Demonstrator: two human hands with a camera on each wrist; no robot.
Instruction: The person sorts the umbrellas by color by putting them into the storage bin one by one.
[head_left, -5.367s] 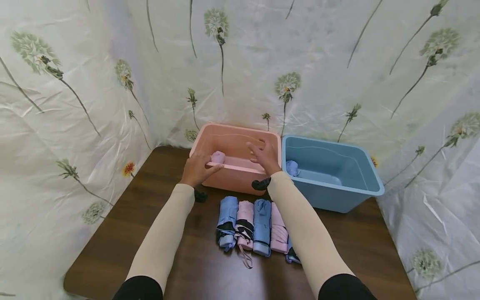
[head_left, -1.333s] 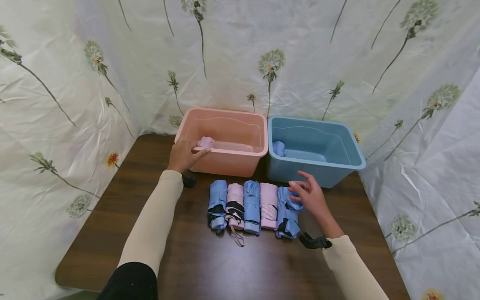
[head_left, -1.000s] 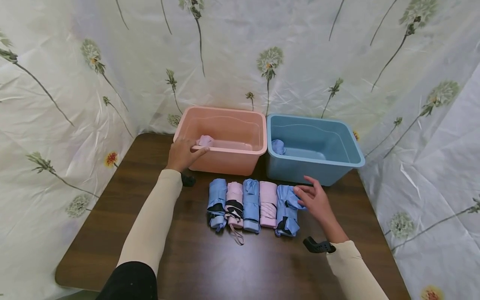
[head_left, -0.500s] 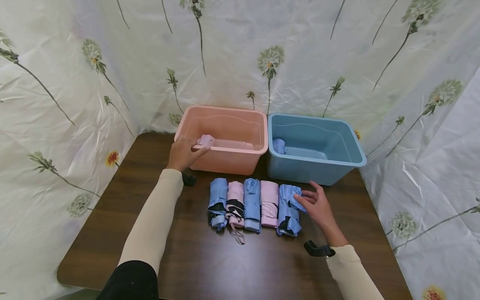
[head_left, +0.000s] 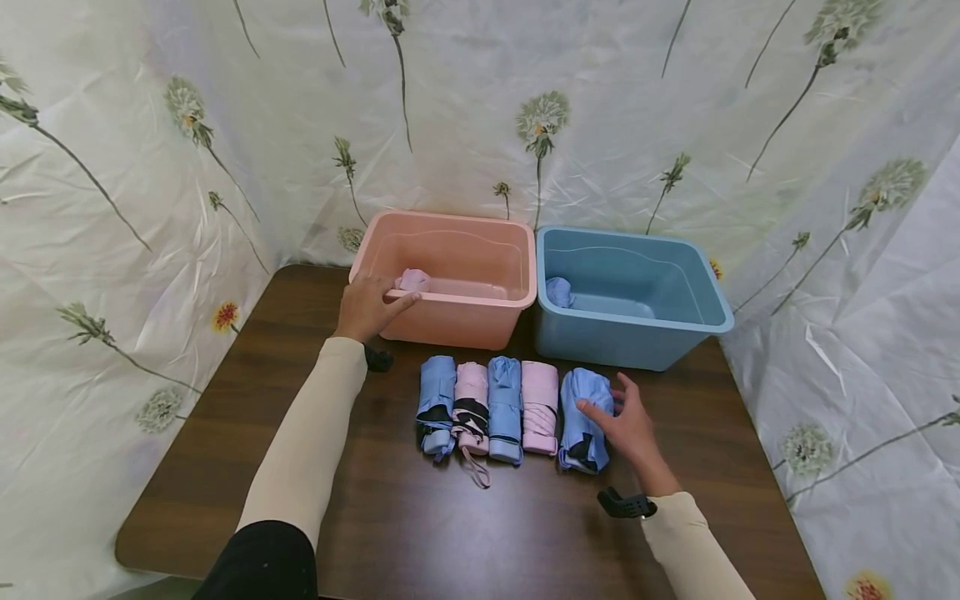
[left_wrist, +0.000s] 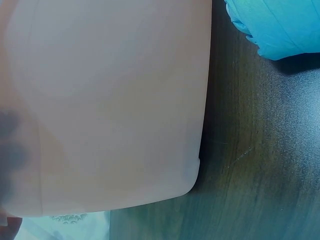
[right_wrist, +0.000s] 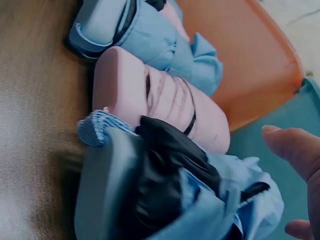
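My left hand [head_left: 367, 308] holds the front left corner of the pink bin [head_left: 472, 325], its thumb along the front rim. In the left wrist view the bin's wall [left_wrist: 115, 110] fills most of the picture. My right hand [head_left: 630, 425] is at the rightmost folded blue umbrella [head_left: 581, 433], thumb reaching over it and fingers by its right side. In the right wrist view, the thumb [right_wrist: 295, 150] stands apart from this umbrella [right_wrist: 215, 200]. To its left lie a pink umbrella [head_left: 538, 408], a blue one [head_left: 504, 408], a pink one with a strap [head_left: 471, 392] and another blue one [head_left: 437, 392].
A blue bin [head_left: 637, 342] stands right beside the pink bin. A pink bundle [head_left: 412, 281] lies in the pink bin and a blue bundle [head_left: 558, 292] in the blue one. Flowered cloth [head_left: 450, 108] hangs behind the brown table [head_left: 420, 533].
My right hand has left the pink bin for the rightmost blue umbrella, whose loose flap no longer sticks out; that umbrella has shifted slightly right. The left hand stays on the pink bin's corner.
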